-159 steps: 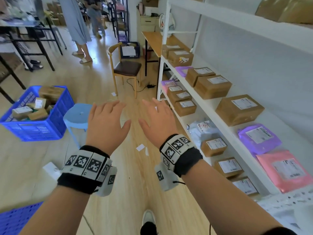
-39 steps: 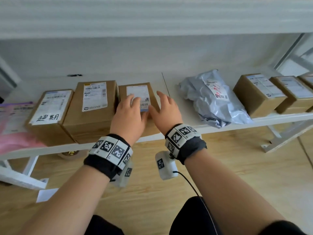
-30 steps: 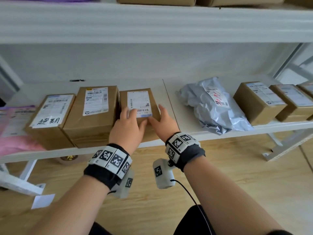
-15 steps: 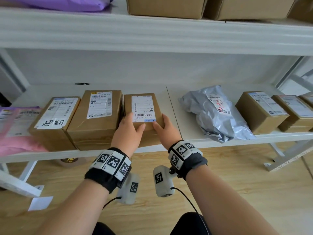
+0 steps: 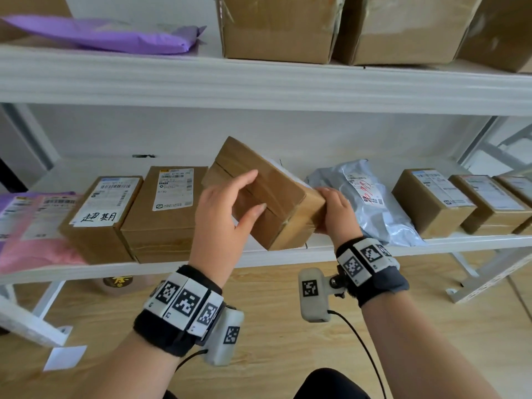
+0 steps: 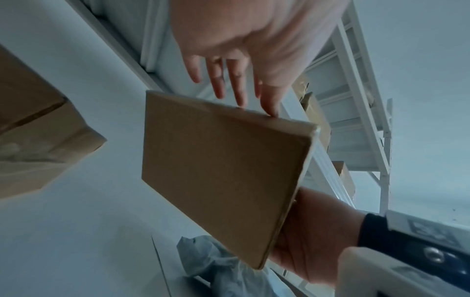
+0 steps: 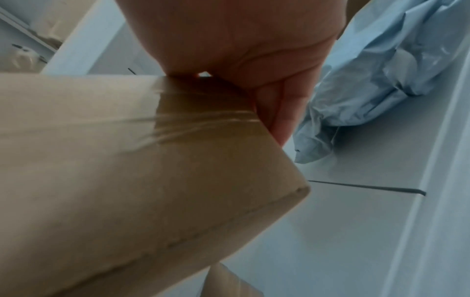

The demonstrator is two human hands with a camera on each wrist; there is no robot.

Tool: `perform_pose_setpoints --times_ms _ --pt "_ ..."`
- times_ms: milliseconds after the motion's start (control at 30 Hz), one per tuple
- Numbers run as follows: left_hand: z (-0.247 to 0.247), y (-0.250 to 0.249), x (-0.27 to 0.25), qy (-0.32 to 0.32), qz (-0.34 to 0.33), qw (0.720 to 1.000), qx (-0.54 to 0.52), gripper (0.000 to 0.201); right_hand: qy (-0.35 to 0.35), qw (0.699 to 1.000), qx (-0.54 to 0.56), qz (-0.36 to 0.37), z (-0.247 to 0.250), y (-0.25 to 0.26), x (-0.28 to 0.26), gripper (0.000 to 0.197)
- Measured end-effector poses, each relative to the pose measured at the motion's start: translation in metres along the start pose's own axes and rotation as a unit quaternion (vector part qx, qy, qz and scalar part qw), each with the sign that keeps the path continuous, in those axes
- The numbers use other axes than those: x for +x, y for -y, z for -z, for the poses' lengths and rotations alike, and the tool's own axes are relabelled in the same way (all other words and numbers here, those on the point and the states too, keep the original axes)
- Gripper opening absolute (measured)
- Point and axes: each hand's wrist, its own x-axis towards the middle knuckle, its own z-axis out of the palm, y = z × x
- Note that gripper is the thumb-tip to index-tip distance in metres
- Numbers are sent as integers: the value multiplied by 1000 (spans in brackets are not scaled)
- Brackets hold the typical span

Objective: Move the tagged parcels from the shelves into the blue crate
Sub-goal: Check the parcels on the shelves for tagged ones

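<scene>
White metal shelves [image 5: 259, 87] fill my view, two tiers of them. On the lower shelf [image 5: 184, 262] I see a row of parcels: a pink mailer [image 5: 31, 246] at the far left, a labelled box with handwriting [image 5: 100, 217], a taller labelled box [image 5: 167, 214] just beside it, then a gap, a grey poly bag [image 5: 371, 203], and more labelled boxes [image 5: 431, 203] to the right. Large cartons [image 5: 276, 27] and a purple mailer [image 5: 109, 38] sit on the tier above.

In that gap I hold a brown cardboard box [image 5: 270, 194] lifted off the shelf board and tilted, its label face turned away to the right; only a white edge of the label shows. My right hand [image 5: 336, 214] grips the box's right end, fingers curled round it. My left hand [image 5: 227, 220] is at the box's left side with fingers [image 6: 236, 88] fairly straight, their tips touching its edge in the left wrist view. The blue crate is out of my sight.
</scene>
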Motion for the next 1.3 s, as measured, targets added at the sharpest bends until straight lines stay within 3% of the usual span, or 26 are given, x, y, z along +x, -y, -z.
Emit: perform_pose_setpoints --times_ms 67,167,267,400,500,633,733,1100,1300 --pt "-1 1 -2 -13 24 1000 -9 71 8 1000 -4 -16 3 4 -3 30" --pt "0 1 -5 8 110 994 -27 104 26 1000 1 -10 7 4 -6 37" --pt "1 3 -5 31 150 988 4 119 25 1000 1 -1 8 2 -9 31" --pt "4 6 -6 90 172 980 33 104 4 998 -11 61 11 0 -14 25" --pt "7 4 -5 161 243 954 -72 88 16 987 -80 142 13 -2 -22 34" --pt "5 3 -3 159 313 913 -207 81 70 967 -139 203 6 -15 -37 37" --pt "3 4 -4 137 286 914 -255 62 121 965 -112 205 3 -27 -45 40" --pt "2 17 -8 145 272 921 -237 77 144 967 -83 192 3 -40 -52 53" --pt "4 21 -9 149 299 907 -254 84 151 970 -72 179 3 -35 -53 59"
